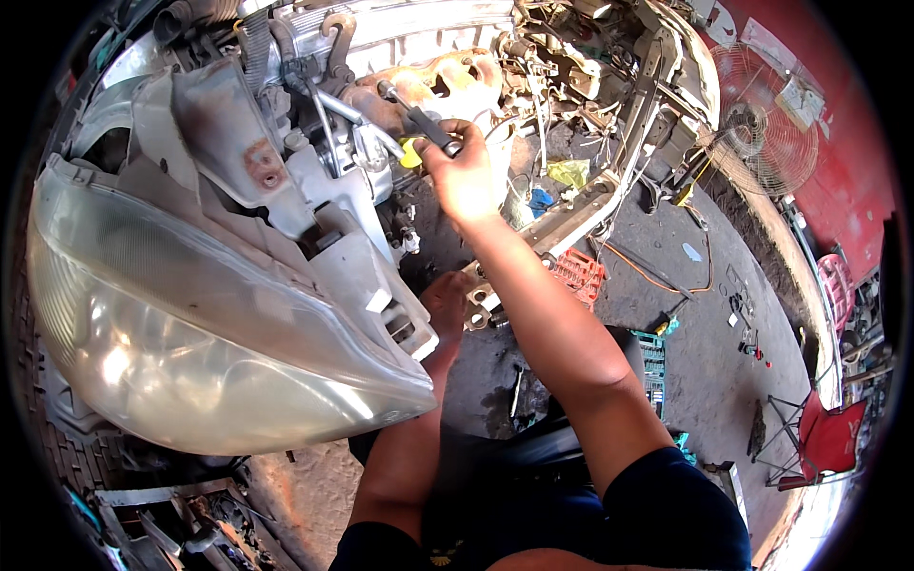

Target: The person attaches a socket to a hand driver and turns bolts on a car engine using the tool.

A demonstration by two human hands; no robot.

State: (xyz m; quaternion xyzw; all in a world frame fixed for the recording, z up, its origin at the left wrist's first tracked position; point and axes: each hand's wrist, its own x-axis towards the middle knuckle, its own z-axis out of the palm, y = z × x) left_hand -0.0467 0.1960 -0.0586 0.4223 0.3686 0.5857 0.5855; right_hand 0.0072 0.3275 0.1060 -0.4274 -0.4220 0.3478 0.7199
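Observation:
My right hand (466, 181) is closed around the dark handle of a ratchet wrench (426, 124). The ratchet's silver head points up and left, in front of a rusty exhaust manifold heat shield (428, 81). A bright yellow piece (411, 152) shows beside my right thumb; whether it is touched is unclear. Low down, my left hand (446, 297) is next to the end of a perforated metal crossmember (481, 303), partly behind the car's front panel. Its fingers cannot be made out. A large cloudy headlight (209, 333) fills the left side, in front of my left forearm.
The open engine bay spreads across the top, with a body rail (657, 86) at right. On the floor lie a red tool case (579, 276), a teal socket case (653, 366) and an orange cable (657, 278). A caged fan (752, 124) and red folding chair (824, 438) stand right.

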